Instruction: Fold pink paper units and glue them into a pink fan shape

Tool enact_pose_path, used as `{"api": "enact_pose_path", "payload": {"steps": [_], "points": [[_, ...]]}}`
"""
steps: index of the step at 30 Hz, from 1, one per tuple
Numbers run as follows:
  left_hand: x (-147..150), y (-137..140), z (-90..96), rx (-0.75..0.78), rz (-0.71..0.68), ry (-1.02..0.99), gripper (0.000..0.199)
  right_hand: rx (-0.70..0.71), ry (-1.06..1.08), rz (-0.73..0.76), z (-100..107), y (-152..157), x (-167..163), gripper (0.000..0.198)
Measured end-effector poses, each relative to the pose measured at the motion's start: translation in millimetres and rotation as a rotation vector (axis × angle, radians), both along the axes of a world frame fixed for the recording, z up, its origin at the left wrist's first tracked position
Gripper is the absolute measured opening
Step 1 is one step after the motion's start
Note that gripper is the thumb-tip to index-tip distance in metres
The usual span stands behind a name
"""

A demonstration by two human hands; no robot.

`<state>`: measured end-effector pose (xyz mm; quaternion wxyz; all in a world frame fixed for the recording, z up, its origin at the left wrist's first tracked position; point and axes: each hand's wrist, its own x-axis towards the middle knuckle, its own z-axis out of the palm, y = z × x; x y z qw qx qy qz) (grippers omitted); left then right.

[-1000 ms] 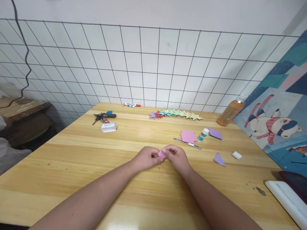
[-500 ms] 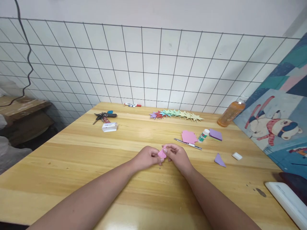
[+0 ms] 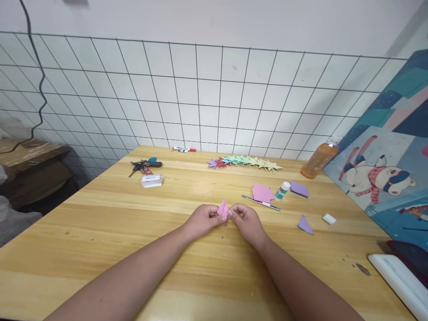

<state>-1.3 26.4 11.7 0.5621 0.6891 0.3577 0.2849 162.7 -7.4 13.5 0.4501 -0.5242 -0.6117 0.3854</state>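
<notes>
Between my two hands is a small piece of folded pink paper (image 3: 223, 208), its pointed tip facing away from me. My left hand (image 3: 204, 219) pinches it at the left lower side with the thumb in front. At its right lower edge, my right hand (image 3: 245, 222) pinches it between thumb and fingers. Just beyond my right hand lie a pen (image 3: 261, 203) and a stack of pink paper (image 3: 262, 192). A glue stick (image 3: 282, 190) stands tilted in view beside that stack. The fingers hide part of the folded paper's lower edge.
Purple paper squares (image 3: 298, 189), a folded purple triangle (image 3: 305, 225) and a white eraser (image 3: 329, 219) lie to the right. A chain of folded coloured paper (image 3: 244, 161), a marker (image 3: 183, 149) and an orange drink bottle (image 3: 319, 159) are along the back. Keys (image 3: 145, 166) and a small box (image 3: 152, 180) sit left.
The pink paper has turned so its point faces upward and more of it shows. My right fingers have shifted from its top to its lower right edge. The view has tilted slightly.
</notes>
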Motion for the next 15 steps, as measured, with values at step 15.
{"api": "enact_pose_path", "payload": {"steps": [15], "points": [[-3.2,2.6,-1.2,-0.096,0.074,-0.032,0.036,0.002,0.129,-0.003,-0.8,-1.0,-2.3,0.02]]}}
